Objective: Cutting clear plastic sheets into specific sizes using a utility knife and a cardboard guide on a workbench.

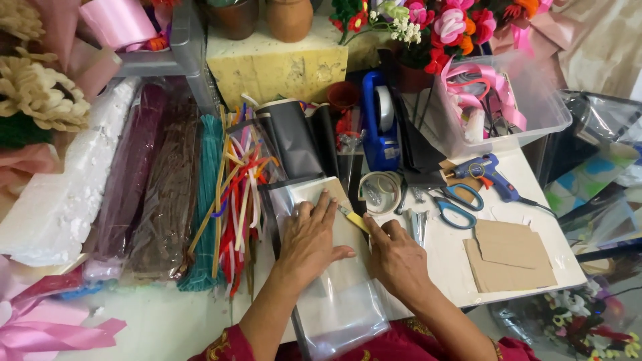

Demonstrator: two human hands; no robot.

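The left hand (pixel 309 241) is lying flat, fingers spread wide and holding nothing, pressing down on a stack of clear plastic sheets (pixel 338 294) on the white desk (pixel 468 267). Just beside it, the right hand (pixel 396 257) is curling closed around a yellow utility knife (pixel 354 218), with the blade end pointing up and to the left, away from the person, and resting on the sheets near the left fingertips. The stack's long axis is running from near the person away towards the far side of the desk, leaning slightly left. Beyond the right hand, a clear plastic bin (pixel 535 113) is holding pink ribbon (pixel 471 83) and some dark tools. Closer, a tape roll (pixel 378 192) is lying flat with small metal bits inside its ring. Blue-handled scissors (pixel 455 204) and cardboard pieces (pixel 509 257) are sitting to the right of that hand.
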